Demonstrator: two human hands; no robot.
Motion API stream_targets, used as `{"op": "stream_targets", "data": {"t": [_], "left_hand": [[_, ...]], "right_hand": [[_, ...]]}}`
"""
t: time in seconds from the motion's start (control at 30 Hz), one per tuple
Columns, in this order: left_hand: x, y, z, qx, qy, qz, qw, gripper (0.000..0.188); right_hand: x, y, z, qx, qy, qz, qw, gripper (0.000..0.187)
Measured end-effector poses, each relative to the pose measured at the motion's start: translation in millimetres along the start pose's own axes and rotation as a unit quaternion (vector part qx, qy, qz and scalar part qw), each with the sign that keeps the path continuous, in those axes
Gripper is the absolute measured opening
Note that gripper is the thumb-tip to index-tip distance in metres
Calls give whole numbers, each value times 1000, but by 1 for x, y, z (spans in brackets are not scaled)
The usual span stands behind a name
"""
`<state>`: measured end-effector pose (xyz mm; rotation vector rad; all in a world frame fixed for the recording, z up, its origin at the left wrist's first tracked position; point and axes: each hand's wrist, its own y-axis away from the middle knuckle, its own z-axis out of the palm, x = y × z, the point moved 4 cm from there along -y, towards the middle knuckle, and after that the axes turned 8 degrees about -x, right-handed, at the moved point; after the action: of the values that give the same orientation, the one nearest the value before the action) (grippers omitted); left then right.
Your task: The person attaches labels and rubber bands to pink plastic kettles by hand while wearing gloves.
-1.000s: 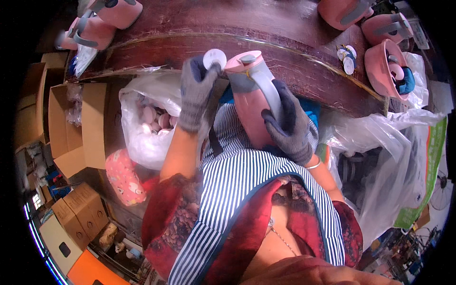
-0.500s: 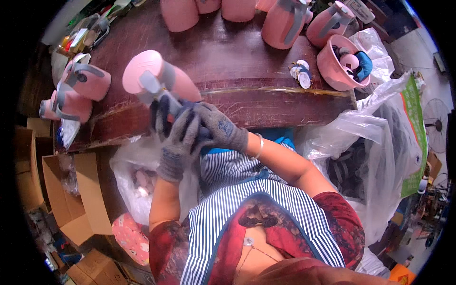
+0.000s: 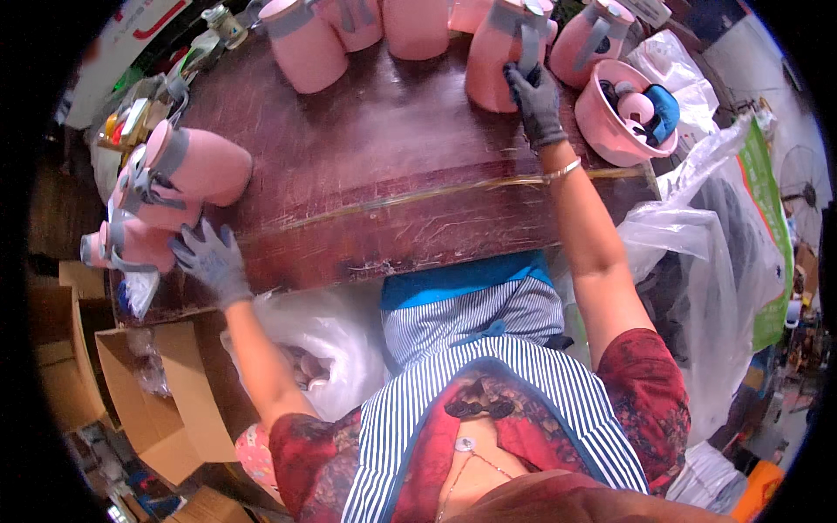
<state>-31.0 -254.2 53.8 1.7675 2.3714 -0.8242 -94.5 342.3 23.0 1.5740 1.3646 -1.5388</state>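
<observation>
My right hand [image 3: 539,106], in a dark grey work glove, reaches to the back right. Its fingers are closed round the lower part of the grey handle of a pink jug [image 3: 490,65], which stands upright on the table. On the left, my left hand [image 3: 214,261] is spread open in its grey glove and holds nothing. It is just in front of a group of pink jugs with grey collars and handles. The nearest standing one, a large pink jug [image 3: 214,166], leans in view beside other pink jugs [image 3: 144,244] at the left edge.
More pink jugs [image 3: 305,48] line the table's far edge. A pink basin [image 3: 615,135] of small parts sits at the right corner of the dark red table [image 3: 392,157]. Plastic sacks [image 3: 697,235] hang at right; an open carton [image 3: 174,410] and a clear bag [image 3: 349,357] lie below.
Both hands held a pink jug together over the table's front left. Now a jug stands with the left group, my hands are apart, and my right hand has gone to another jug's handle.
</observation>
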Motion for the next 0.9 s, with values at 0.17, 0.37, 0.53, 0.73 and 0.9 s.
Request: {"op": "stream_targets", "data": {"t": [0.17,0.37,0.53,0.73,0.9], "left_hand": [[101,65,-167,221,349,338,845,62],[191,110,-272,194,201,648,709,61],[179,113,-259,138,194,597,766,55],[141,91,-232,201,164,429,865,49],[53,90,-218,205,193,320,905,36]], "right_hand": [[-41,149,12,-167,-37,-37,985,17],[-126,265,-3,-238,84,-189,949,50],[-40,310,-220,115,312,65,941,36],[220,436,-379,43,648,153,745,59],[143,397,-328,-169,675,310,648,46]]}}
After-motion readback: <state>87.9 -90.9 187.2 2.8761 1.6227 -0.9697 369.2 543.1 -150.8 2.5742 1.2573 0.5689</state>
